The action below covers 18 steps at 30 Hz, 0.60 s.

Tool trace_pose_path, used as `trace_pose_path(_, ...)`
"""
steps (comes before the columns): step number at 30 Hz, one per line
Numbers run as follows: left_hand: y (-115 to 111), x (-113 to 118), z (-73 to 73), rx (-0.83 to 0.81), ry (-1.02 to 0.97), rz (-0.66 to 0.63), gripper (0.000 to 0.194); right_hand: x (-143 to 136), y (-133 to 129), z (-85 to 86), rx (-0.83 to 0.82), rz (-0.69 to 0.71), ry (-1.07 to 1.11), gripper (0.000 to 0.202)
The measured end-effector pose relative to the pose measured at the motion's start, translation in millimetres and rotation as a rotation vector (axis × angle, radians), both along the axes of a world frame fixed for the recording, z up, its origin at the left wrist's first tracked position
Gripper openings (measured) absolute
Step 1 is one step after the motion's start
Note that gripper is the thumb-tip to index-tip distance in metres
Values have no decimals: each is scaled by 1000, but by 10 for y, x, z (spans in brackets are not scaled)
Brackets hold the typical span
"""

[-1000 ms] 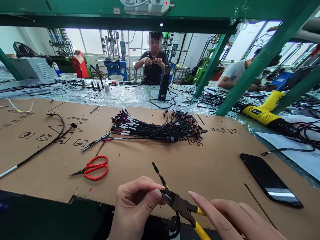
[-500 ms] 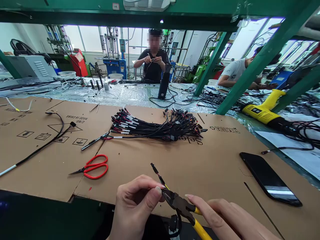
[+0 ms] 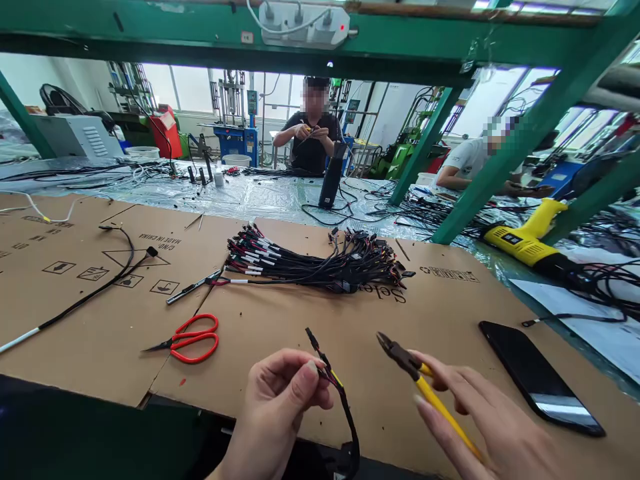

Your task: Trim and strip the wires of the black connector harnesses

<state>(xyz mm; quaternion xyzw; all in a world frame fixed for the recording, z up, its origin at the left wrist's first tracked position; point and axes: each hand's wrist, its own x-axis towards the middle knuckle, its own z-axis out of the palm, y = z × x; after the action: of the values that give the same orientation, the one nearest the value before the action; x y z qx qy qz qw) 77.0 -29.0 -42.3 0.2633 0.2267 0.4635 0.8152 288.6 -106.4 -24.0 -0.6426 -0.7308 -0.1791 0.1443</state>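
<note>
1. Because the bench (image 3: 270, 200) has a cardboard cover (image 3: 280, 313) whose near edge runs beneath the left hand (image 3: 280, 400), anything let slip there could slide off.
2. Beyond both hands lies the cable bundle (image 3: 320, 267), its ends splayed; a careless sleeve could snag and tangle them.
3. The phone (image 3: 543, 377) rests near the right hand (image 3: 480, 407); a wide swing could knock it.
4. The right hand, fingers loosely curled, holds the cutters (image 3: 407, 361) well apart from the wiring; so slack a grip could let them twist and nick insulation.
5. The left hand, thumb and forefinger pinched nearly together, holds the single cable (image 3: 347, 413) above the cardboard by its thin wires (image 3: 327, 373); pulling hard could strain them at the small connector (image 3: 312, 338).
</note>
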Motion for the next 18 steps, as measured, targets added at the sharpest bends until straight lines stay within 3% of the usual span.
trace_pose_path(3,-33,-13,1,63,18,-27,12,284,97,-314,77,-145,-86,39)
trace_pose_path(7,-82,-36,10,110,61,-17,13,439,166,-673,38,-173,-92,42)
trace_pose_path(10,-98,-48,38,154,99,-23,15,325,163,-730,27,-184,-64,45)
trace_pose_path(13,-103,-49,59,208,140,-15,15,33,106,-578,46,-160,42,42)
trace_pose_path(15,-107,-42,56,245,165,-12,15,-226,50,-402,-71,-18,270,33)
trace_pose_path(18,-118,-30,34,266,174,-72,15,-596,10,-163,-424,255,1304,39)
